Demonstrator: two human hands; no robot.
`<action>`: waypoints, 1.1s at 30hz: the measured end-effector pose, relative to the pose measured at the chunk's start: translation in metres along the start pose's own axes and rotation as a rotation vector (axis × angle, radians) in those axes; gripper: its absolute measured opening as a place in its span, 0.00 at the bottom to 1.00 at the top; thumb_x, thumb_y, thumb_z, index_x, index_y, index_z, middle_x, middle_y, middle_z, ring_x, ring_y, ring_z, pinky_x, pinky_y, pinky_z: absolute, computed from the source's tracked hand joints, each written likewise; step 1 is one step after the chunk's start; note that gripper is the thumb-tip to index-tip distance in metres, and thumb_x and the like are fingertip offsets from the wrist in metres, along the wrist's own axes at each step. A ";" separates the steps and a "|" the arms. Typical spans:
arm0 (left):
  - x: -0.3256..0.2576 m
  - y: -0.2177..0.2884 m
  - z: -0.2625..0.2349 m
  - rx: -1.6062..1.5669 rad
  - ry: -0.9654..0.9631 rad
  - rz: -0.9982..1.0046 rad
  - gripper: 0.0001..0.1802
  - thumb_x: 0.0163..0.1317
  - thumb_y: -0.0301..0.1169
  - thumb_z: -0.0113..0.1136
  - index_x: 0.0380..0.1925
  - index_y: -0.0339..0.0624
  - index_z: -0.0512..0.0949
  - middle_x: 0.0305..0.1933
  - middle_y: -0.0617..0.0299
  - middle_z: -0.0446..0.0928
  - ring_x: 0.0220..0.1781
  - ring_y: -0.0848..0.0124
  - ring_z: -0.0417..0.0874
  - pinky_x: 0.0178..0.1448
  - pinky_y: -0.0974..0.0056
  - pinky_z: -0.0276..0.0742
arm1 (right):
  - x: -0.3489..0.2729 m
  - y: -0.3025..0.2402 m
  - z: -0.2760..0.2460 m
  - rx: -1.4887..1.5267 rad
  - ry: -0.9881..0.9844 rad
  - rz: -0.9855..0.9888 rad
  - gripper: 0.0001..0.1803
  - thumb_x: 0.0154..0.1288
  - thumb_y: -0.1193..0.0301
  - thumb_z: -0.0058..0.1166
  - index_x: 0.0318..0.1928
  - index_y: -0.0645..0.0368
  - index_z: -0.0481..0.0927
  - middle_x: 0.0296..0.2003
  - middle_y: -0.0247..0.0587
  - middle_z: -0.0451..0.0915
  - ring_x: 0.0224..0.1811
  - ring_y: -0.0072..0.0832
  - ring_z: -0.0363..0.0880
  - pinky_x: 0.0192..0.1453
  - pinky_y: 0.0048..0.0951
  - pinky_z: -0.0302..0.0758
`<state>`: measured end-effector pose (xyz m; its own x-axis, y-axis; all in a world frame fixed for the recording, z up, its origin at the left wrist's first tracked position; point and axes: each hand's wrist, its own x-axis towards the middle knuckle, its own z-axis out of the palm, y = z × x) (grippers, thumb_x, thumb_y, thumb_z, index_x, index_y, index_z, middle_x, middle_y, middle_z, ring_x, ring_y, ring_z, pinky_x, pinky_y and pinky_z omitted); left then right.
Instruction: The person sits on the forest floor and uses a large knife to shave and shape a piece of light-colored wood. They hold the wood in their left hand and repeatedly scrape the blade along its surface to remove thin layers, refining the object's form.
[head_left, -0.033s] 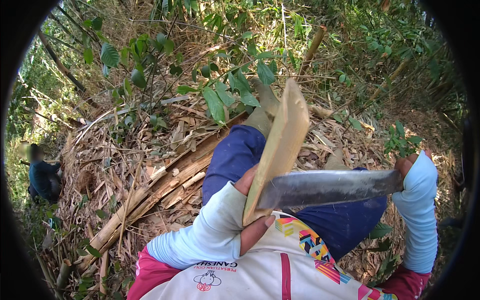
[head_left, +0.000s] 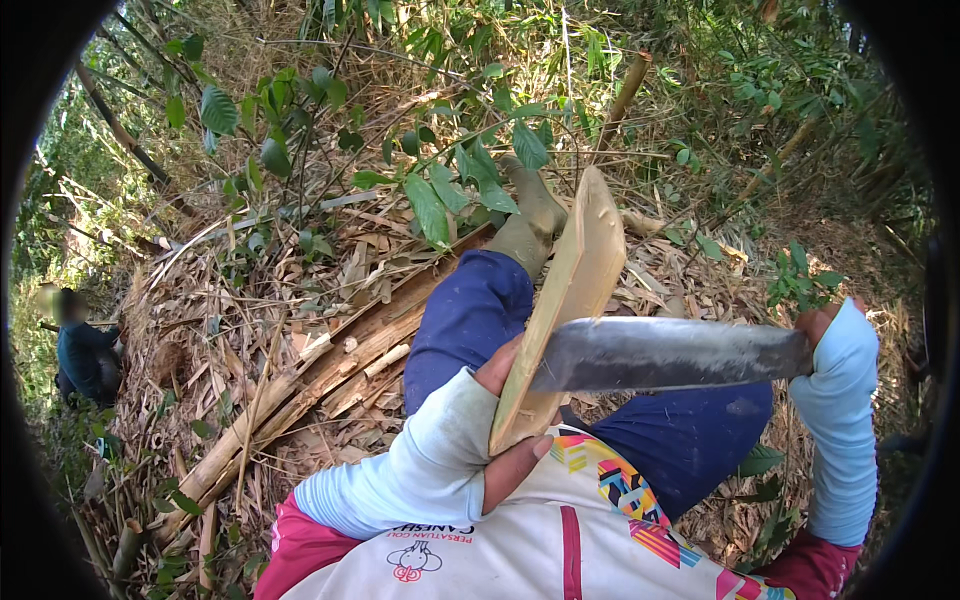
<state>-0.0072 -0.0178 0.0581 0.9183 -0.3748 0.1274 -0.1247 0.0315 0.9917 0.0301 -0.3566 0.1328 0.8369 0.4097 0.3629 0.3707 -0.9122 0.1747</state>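
My left hand (head_left: 512, 472) grips the near end of a pale wooden board (head_left: 575, 285), thumb on one side and fingers on the other. The board is held tilted upright, its far end cut to a slanted point. In my right hand (head_left: 818, 325) is a machete (head_left: 680, 352), held by its handle, which the fingers mostly hide. Its broad grey blade lies crosswise, with the tip end against the board's right face, a little beyond my left hand. Light blue sleeves cover both wrists and part of each hand.
A split log (head_left: 310, 385) lies on dry leaves to the left. My legs in blue trousers (head_left: 470, 320) and a muddy boot (head_left: 530, 215) are beneath the board. Leafy twigs (head_left: 440, 190) hang ahead. A cut stump (head_left: 625, 95) stands beyond. Another person (head_left: 85, 345) is far left.
The machete blade has shifted up along the board, away from my body. The board has tipped slightly to the right, still in my left hand.
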 end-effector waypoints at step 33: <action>-0.020 -0.009 -0.003 -0.176 0.012 0.074 0.37 0.59 0.14 0.51 0.69 0.34 0.52 0.62 0.56 0.68 0.63 0.72 0.69 0.65 0.70 0.62 | -0.007 -0.034 -0.033 -0.092 -0.159 -0.097 0.14 0.29 0.79 0.55 0.25 0.59 0.74 0.17 0.38 0.66 0.24 0.43 0.67 0.40 0.45 0.64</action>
<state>-0.0227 -0.0076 0.0465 0.9135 -0.3546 0.1994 -0.1256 0.2202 0.9673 -0.0018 -0.3278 0.1547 0.8551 0.4816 0.1922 0.4203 -0.8608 0.2869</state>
